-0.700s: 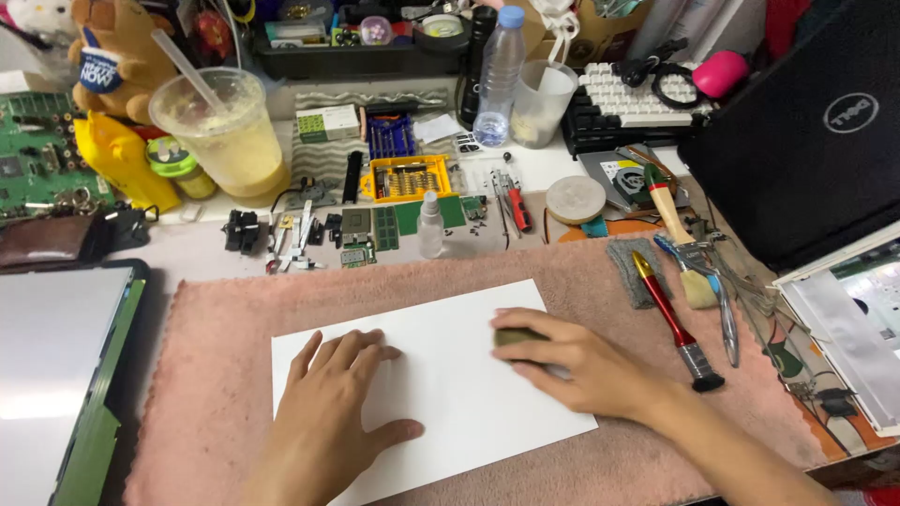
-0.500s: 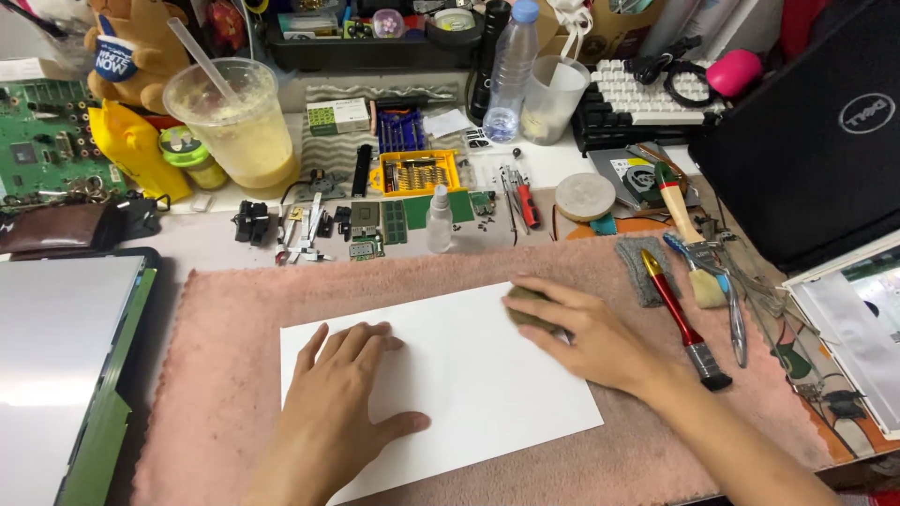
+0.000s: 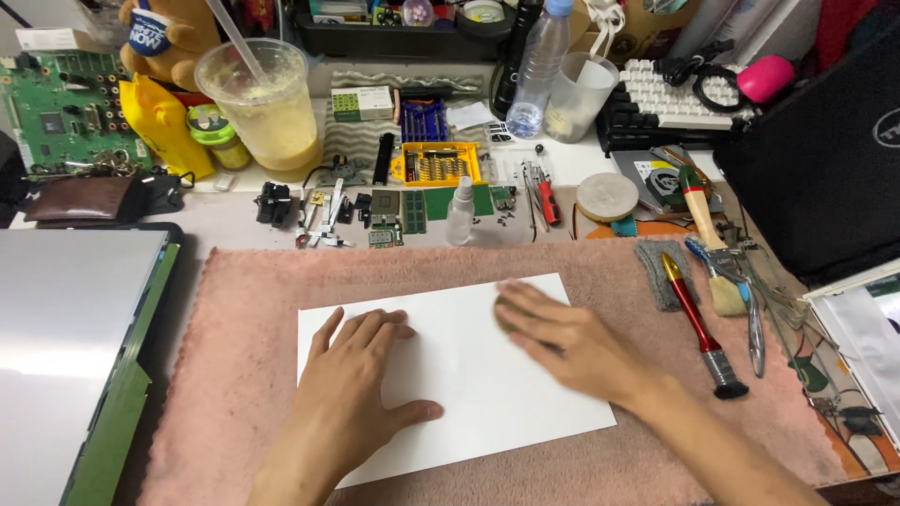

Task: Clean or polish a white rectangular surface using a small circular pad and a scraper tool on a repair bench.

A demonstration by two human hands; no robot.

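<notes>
A: Where does the white sheet (image 3: 459, 375) lie?

B: Flat on the pink towel (image 3: 225, 375), under both hands. The left hand (image 3: 361, 389) rests on it palm down, fingers spread, gripping nothing. The right hand (image 3: 562, 342) is blurred; its fingers curl over a small dark pad (image 3: 503, 317) pressed against the sheet near the far edge. How tightly they close on it cannot be told.

A: How would the sheet handle?

B: Probably light, thin and smooth. It looks stiff enough to lie flat, yet likely to slide or flex, so a flat palm suits it better than a pinch; an edge beside the left thumb is a fair lifting place.

A: What lies beyond the right hand?

B: A red-handled brush (image 3: 698, 323) and a spray bottle (image 3: 459, 211).
</notes>
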